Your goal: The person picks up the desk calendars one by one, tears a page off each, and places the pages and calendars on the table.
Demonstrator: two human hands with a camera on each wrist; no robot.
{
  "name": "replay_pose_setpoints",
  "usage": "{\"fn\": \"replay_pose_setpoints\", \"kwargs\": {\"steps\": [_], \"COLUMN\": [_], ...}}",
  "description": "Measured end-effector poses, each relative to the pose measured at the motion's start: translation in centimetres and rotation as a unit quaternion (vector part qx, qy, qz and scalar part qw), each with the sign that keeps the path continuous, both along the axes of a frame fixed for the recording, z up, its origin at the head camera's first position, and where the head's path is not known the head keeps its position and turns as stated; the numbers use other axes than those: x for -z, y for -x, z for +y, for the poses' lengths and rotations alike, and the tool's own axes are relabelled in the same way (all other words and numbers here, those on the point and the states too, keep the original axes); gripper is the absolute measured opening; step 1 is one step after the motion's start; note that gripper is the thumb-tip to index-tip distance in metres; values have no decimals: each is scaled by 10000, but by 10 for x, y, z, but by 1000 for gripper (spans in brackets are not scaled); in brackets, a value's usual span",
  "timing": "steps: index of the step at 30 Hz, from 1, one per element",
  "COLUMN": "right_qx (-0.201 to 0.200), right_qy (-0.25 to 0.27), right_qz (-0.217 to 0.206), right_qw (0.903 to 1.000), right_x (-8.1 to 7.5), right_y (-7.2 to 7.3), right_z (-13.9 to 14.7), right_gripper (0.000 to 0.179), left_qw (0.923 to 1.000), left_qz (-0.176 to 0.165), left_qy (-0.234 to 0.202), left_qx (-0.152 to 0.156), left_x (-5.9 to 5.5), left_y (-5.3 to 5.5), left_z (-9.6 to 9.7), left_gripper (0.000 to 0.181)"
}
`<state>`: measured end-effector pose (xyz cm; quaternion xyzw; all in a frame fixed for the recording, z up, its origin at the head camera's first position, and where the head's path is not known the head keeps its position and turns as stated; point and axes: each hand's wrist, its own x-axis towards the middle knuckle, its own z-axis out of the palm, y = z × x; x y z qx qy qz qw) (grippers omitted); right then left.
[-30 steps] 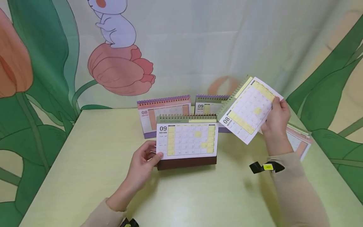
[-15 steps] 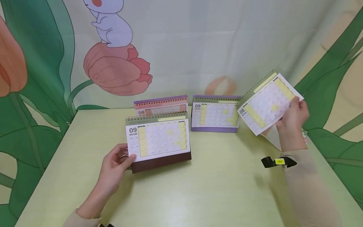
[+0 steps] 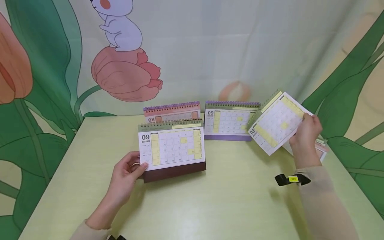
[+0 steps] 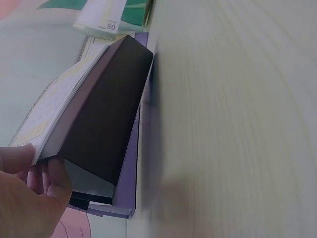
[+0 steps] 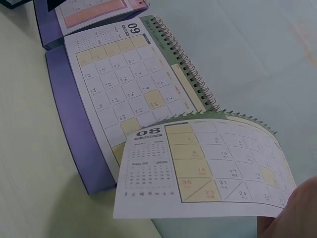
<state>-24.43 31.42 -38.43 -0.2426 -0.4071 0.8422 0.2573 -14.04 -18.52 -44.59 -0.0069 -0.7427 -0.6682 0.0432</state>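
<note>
My left hand grips the lower left corner of a desk calendar with a brown base, thumb in front of its "09" page. In the left wrist view this calendar's dark base tilts above the table. My right hand pinches the edge of a calendar sheet marked "08", with a toothed green top edge. The sheet hangs tilted in the air and bows in the right wrist view. Behind it stands a purple-based "09" calendar.
A pink "08" calendar stands at the back left, partly hidden by the brown-based one. More calendar sheets lie at the right, partly behind my right hand. A printed curtain hangs behind the pale table.
My left hand has carried the brown-based calendar leftward, uncovering more of the purple-based one. My right hand has moved the sheet to the right, then a little down and back.
</note>
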Motion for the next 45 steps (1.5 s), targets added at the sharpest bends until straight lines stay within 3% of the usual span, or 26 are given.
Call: {"fn": "replay_pose_setpoints", "kwargs": {"steps": [10,18,24,27,33,34,39,45], "right_qx": [-31,-331,-399,-382,-675,-770,-1122,-1159], "right_qy": [-239,-1325,-2026,-2641,-4130,-4250,-4515,-4548], "right_qz": [-296,-833,-787,-880,-1483,-1522,-1564,-1438], "right_qw": [9993,9871,9753,9597,8960,8890,8713,8712], "right_x": [8,15,22,23,17,16,11,8], "right_y": [-1,-10,-17,-22,-33,-34,-40,-45], "right_z": [5,6,5,8,20,22,26,25], "right_gripper": [11,5,5,6,21,24,36,38], "left_qw": [10000,9998,9997,9996,9994,9994,9994,9997], "left_qz": [-30,-77,-120,-136,-192,-205,-211,-182], "left_qy": [-43,-120,-202,-229,-259,-265,-235,-123], "left_qx": [-56,-105,-98,-80,-103,-108,-109,-88], "left_x": [-1,-1,-1,-1,-2,-2,-3,-3], "left_y": [3,3,3,3,4,4,4,5], "left_z": [1,2,3,3,4,3,2,1], "left_gripper": [34,34,33,34,33,34,34,33]}}
